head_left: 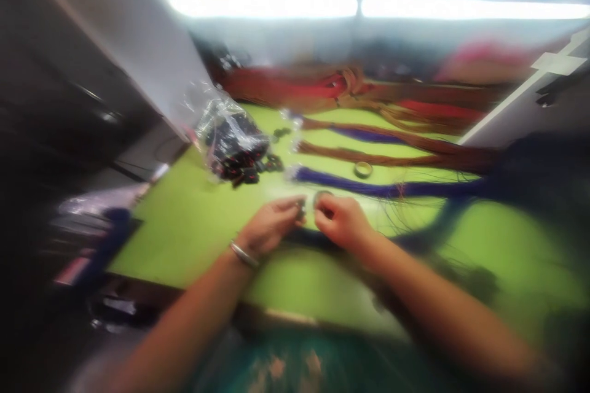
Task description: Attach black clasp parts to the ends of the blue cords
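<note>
The picture is smeared by motion. My left hand (271,227), with a metal bangle on its wrist, and my right hand (341,221) meet over the green table (184,221). Both hands have their fingers pinched together. My left fingers close on a small dark part (300,209) that I cannot make out. My right fingers hold a small ring-like piece (322,196). A bundle of blue wires (369,187) lies just beyond my hands and runs to the right.
A clear plastic bag of small dark parts (233,141) lies at the back left. Brown, red and blue wire bundles (391,147) stretch across the far side. A small roll of tape (362,169) sits among them. A white panel (138,43) stands at the left.
</note>
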Demonstrator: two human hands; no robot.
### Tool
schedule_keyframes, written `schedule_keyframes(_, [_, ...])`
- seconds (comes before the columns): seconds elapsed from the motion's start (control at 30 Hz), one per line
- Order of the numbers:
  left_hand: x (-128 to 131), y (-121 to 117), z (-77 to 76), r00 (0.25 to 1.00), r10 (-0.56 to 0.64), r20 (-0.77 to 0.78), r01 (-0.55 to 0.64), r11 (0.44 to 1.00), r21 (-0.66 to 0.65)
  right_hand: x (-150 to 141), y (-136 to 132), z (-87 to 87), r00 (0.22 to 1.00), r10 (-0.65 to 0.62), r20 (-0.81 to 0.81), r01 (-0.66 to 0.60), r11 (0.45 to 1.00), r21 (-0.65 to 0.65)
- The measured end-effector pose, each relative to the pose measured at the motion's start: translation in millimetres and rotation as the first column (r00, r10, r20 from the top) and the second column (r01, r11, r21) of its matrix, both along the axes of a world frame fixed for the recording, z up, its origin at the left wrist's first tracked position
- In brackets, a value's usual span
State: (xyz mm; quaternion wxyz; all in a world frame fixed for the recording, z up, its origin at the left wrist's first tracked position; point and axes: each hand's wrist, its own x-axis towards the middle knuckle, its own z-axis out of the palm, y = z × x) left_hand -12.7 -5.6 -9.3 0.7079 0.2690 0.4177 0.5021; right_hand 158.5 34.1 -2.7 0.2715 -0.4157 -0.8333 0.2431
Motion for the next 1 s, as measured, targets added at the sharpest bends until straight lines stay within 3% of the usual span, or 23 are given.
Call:
schedule_keyframes(0.2, [0,-1,-1.8,0.998,-0.056,-0.028,0.057,0.997,0.048,-2,-2,-2.3,0.998,0.017,0.064,-0.019,1.0,0.025])
schedule_keyframes(0.47, [0,-2,-2.0,0.996,-0.026,-0.088,0.03,0.999,0.039,0,-3,0.9,0.991,-0.002,0.137,-0.005,0.999,0.052])
schedule_keyframes(0.7, [-1,-3,-9.5,0.965,0.025,-0.261,0.009,0.992,0.127,-3,-4,1.6,0.962,0.013,0.272,-0.047,0.992,0.121])
schedule_keyframes(0.87, [2,-3,-10.5,0.967,0.088,-0.237,-0.055,0.988,0.143,-3,-1,-4.3,0.989,0.076,0.125,-0.076,0.997,0.0])
schedule_keyframes(1.0, [4,-4,-8.6,0.98,0.043,-0.197,-0.018,0.992,0.126,-2,0,-3.0,0.998,0.065,0.018,-0.064,0.995,-0.078])
